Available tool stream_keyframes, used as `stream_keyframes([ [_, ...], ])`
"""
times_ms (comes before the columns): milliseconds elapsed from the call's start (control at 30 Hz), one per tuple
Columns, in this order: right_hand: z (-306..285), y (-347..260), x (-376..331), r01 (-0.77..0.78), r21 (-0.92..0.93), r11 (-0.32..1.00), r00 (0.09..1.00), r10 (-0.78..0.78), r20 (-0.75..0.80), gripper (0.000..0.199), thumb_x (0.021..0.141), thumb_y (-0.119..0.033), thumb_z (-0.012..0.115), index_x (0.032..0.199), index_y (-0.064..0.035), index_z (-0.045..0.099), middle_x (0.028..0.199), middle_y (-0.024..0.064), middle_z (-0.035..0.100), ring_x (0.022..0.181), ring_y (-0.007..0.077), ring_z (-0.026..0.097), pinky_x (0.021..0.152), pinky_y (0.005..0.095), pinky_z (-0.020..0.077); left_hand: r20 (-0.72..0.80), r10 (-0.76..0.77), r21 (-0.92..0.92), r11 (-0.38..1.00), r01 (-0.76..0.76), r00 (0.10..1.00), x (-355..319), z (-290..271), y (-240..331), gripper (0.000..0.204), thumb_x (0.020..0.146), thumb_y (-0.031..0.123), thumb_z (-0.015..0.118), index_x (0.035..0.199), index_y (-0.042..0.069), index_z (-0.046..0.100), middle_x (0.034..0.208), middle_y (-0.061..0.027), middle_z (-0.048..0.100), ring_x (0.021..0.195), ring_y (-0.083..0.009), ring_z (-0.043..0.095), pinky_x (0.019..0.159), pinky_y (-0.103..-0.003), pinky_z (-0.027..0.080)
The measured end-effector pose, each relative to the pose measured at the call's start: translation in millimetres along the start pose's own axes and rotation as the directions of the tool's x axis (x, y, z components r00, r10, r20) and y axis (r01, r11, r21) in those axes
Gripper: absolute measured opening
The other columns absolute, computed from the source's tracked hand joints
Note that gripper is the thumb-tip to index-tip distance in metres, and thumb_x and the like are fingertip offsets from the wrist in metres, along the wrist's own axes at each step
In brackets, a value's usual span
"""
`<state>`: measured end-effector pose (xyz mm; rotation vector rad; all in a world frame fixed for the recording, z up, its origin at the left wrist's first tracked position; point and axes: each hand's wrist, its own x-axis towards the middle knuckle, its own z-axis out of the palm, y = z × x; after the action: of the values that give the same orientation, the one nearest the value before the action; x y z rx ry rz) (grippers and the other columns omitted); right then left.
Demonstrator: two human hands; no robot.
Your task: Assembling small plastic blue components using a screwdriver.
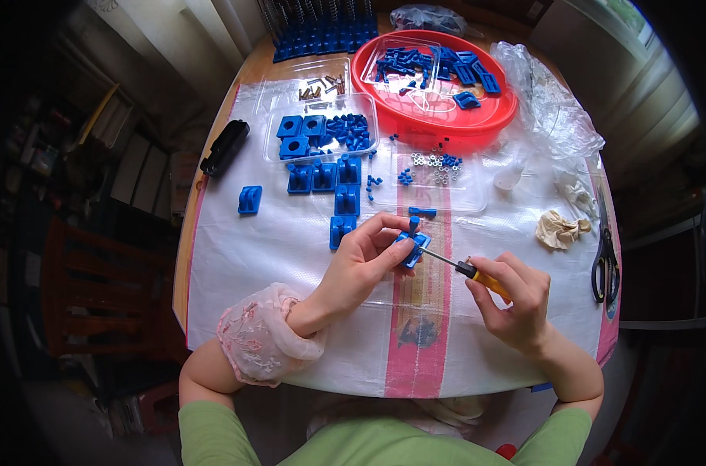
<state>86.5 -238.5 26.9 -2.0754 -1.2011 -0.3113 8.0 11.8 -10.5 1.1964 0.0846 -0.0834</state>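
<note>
My single head-worn fisheye looks steeply down from above onto the counter [291,233], close in, facing away from the wearer's chest; both forearms enter from the lower edge, and straight lines bow toward the dark rim.

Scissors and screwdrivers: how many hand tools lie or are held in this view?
2. The screwdriver is in the right hand, tip at the blue part held by the left hand. The scissors lie at the table's right edge. Others may be hidden.
</note>
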Motion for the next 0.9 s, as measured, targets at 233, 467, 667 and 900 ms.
stream_keyframes([
  [233,-2.8,-2.4,2.0,0.145,-0.158,0.977,0.989,-0.149,-0.015,0.028,0.077,-0.006,0.083,0.104,-0.0049,0.074,0.072,0.0038,0.06,0.054,0.0202,0.058,0.049,0.0345,0.0417,0.015,0.052,0.077,0.996,-0.053,0.999,-0.6,1.2,-2.0,0.024,0.107,0.011,0.062,0.13,0.005,0.058,0.108,-0.0061,0.071,0.098,-0.0094,0.067,0.082,-0.027,0.056],
  [467,-2.9,-3.2,-0.7,0.064,-0.051,0.997,0.998,-0.063,0.029,0.025,0.078,-0.004,0.082,0.102,-0.0043,0.074,0.071,0.0047,0.058,0.056,0.0211,0.06,0.049,0.0351,0.0428,0.036,0.06,0.111,0.992,-0.064,0.998,-2.1,3.9,-0.6,0.02,0.105,0.008,0.064,0.124,0.001,0.061,0.102,-0.0061,0.072,0.084,-0.0097,0.069,0.074,-0.026,0.057],
  [667,2.6,4.7,-2.1,-0.13,0.259,0.957,0.991,0.117,0.069,0.024,0.082,0.0,0.081,0.105,-0.0004,0.072,0.078,0.009,0.068,0.063,0.02,0.066,0.052,0.0314,0.0462,0.013,0.065,0.11,0.992,-0.066,0.998,-1.5,5.8,-0.8,0.021,0.104,0.007,0.066,0.124,0.001,0.063,0.1,-0.0068,0.073,0.084,-0.0114,0.071,0.071,-0.026,0.058],
  [900,-2.8,1.0,0.4,-0.763,0.512,0.395,0.645,0.513,0.567,0.019,0.095,-0.007,0.074,0.111,0.0018,0.071,0.069,0.0028,0.064,0.062,0.005,0.058,0.054,0.0245,0.0429,-0.014,0.082,0.124,0.989,-0.08,0.997,-2.5,5.4,-1.2,0.022,0.103,0.005,0.067,0.123,0.0,0.063,0.1,-0.0067,0.072,0.087,-0.0135,0.073,0.073,-0.026,0.059],
])
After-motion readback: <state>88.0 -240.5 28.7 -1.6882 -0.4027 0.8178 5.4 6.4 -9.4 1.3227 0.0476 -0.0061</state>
